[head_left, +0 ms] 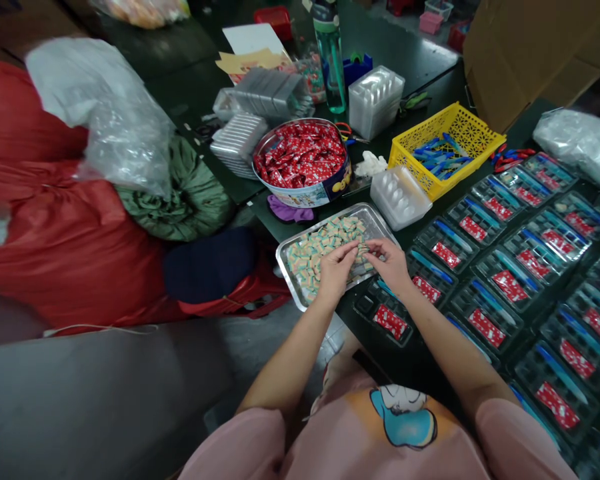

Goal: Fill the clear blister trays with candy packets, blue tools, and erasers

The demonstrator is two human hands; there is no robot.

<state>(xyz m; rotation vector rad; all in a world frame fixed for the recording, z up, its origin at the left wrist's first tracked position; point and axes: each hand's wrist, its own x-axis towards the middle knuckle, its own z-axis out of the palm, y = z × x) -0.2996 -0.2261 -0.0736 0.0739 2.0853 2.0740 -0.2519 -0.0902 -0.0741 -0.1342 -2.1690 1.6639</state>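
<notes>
One crumpled plastic bag (pixel 125 143) lies over red sacks (pixel 55 247) at our left. On the worktop (pixel 275 230) we see a round tin (pixel 305 197) of red packets (pixel 300 157), then a metal tray (pixel 285 273) spread with small pieces (pixel 310 260). Over that tray our left hand (pixel 336 270) pinches a few pieces, and our right hand (pixel 391 263) grips the same bunch opposite. Farther right we have a yellow basket (pixel 400 160) of blue pens (pixel 443 161) and rows of clear trays (pixel 365 305).

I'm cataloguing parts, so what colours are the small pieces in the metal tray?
The small pieces are beige and blue-green, shown in the head view.
</notes>
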